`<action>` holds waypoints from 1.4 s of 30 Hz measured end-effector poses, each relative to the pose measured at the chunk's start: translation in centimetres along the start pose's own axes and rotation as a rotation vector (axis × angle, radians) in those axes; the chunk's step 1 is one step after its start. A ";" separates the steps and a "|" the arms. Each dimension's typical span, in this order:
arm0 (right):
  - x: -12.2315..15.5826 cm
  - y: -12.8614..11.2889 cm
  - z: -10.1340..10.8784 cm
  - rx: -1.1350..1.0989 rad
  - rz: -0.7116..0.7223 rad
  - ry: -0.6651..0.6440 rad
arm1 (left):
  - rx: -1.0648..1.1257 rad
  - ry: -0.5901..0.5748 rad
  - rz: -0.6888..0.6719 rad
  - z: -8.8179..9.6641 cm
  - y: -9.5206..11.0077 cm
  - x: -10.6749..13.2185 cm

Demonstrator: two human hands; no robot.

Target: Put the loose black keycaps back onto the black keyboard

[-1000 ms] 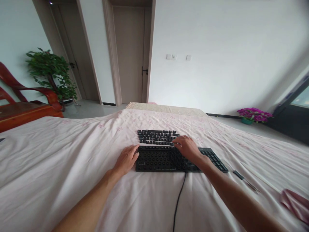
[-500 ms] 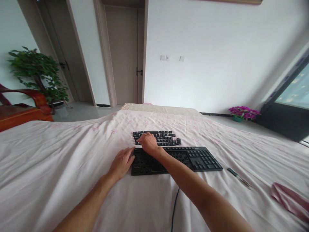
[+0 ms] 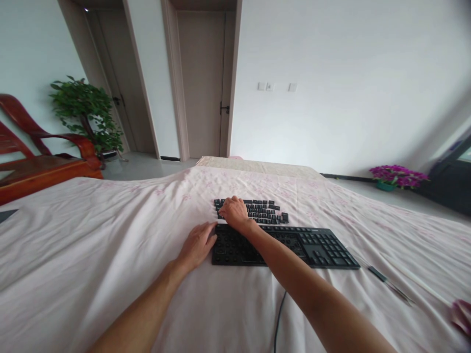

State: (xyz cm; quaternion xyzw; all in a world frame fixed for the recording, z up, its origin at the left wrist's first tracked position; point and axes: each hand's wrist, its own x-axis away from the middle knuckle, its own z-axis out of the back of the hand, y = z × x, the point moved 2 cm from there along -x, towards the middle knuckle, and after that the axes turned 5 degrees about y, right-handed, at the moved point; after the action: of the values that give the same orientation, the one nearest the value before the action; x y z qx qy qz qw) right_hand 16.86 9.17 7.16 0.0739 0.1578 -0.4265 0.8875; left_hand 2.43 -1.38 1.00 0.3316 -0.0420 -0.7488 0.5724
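Observation:
A black keyboard (image 3: pixel 318 247) lies on the cloth, its number pad still capped while the main section looks stripped of keycaps. My left hand (image 3: pixel 196 245) rests against the keyboard's left end, fingers stretched out and thumb apart, touching the upper left corner. Just beyond the keyboard, loose black keycaps (image 3: pixel 263 213) are laid out in rows. Over the left part of these rows is my right hand (image 3: pixel 235 213), fingers bent down and drawn together among the keycaps. Its fingertips are partly hidden, so anything between them cannot be made out. My right forearm crosses above the keyboard.
A tool with a dark handle and thin metal prongs (image 3: pixel 390 284) lies right of the keyboard. A black cable (image 3: pixel 279 321) runs toward me. Pink fabric (image 3: pixel 461 316) is at the right edge. The pale flowered cloth (image 3: pixel 147 220) is wrinkled.
The camera has turned slightly left, so everything sits further right in the picture. Both hands keep nearly the same places at the keyboard and keycaps.

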 end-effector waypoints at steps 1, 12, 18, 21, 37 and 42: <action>-0.1 -0.2 0.0 0.010 0.011 -0.007 | 0.002 0.000 0.002 0.1 0.0 0.0; 0.1 -0.7 1.0 -0.028 0.041 -0.068 | 0.064 -0.019 0.038 -0.3 -0.6 -0.1; 3.7 -0.4 4.1 -0.188 -0.097 -0.094 | 0.075 -0.016 0.044 -0.1 -0.5 0.0; 6.0 -1.0 4.9 -0.236 -0.096 -0.127 | 0.079 -0.018 0.056 0.1 -0.2 -0.1; 8.9 -2.5 3.5 -0.291 -0.038 -0.114 | 0.124 -0.006 0.034 -0.1 -0.6 0.1; 9.5 -3.3 3.8 -0.203 0.001 -0.095 | 0.096 -0.011 0.024 -0.1 -0.6 0.1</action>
State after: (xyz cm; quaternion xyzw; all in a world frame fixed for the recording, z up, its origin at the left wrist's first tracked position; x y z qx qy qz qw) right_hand 20.64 -0.89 7.52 -0.0366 0.1578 -0.4108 0.8972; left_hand 1.96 -1.20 0.64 0.3541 -0.0848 -0.7408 0.5645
